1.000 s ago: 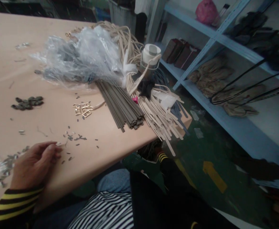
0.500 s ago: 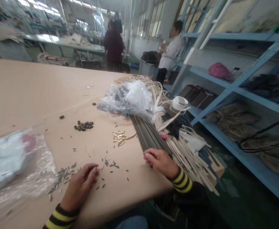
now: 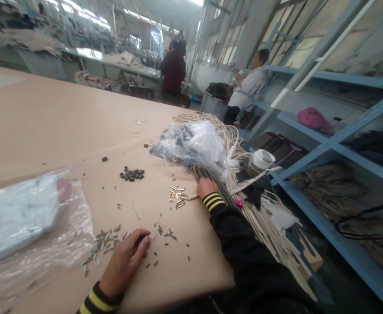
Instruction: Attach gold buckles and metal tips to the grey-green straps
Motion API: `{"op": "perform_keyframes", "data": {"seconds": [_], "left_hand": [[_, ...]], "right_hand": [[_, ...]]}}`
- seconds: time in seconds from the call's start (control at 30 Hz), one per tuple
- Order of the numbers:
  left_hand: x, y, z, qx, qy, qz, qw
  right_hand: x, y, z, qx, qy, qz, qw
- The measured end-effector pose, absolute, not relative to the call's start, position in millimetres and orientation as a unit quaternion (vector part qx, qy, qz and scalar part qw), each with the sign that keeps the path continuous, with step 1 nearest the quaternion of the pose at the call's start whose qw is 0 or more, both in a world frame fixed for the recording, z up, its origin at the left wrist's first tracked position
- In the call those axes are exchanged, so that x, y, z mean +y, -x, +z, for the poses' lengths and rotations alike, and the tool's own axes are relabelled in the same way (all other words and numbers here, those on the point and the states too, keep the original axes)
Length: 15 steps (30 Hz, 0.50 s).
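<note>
Lately the right hand (image 3: 207, 187) had been moved from the near ends of the dark strips (image 3: 223, 186) to a place farther up them, close below the clear plastic bag (image 3: 207, 139), so the work there was judged to have been shifted toward the strips' far part. It was seen curled, its fingertips hidden, and whether anything was gripped could not be told. The left hand (image 3: 126, 257) had been kept low on the table, loosely closed with thumb near fingers; whether a piece was pinched could not be told. To its left small metal pieces (image 3: 106, 240) were strewn, and just beyond its fingertips small dark pieces (image 3: 170, 234) were scattered. Just left of the right hand gold buckles (image 3: 177, 196) were gathered, with dark beads (image 3: 132, 174) heaped farther left. Free reach past that hand was judged to be hindered by the bag, and to its right by pale straps (image 3: 273, 235)
</note>
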<state>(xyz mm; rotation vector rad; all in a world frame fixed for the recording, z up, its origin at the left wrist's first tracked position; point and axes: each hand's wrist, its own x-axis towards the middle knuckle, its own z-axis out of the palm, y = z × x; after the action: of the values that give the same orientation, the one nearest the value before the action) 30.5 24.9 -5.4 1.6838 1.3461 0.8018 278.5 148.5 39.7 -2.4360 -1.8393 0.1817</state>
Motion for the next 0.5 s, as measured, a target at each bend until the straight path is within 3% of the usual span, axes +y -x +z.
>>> {"op": "perform_keyframes", "data": {"seconds": [0.17, 0.33, 0.5], "left_hand": [[25, -34, 1, 0.537, -0.614, 0.347, 0.463], [25, -38, 14, 0.518, -0.445, 0.43, 0.591], [18, -35, 14, 0.506, -0.384, 0.472, 0.611]], "right_hand": [[100, -276, 60, -0.664, 0.726, 0.159, 0.079], [32, -242, 54, -0.592, 0.514, 0.602, 0.149], [10, -217, 32, -0.509, 0.457, 0.711, 0.164]]}}
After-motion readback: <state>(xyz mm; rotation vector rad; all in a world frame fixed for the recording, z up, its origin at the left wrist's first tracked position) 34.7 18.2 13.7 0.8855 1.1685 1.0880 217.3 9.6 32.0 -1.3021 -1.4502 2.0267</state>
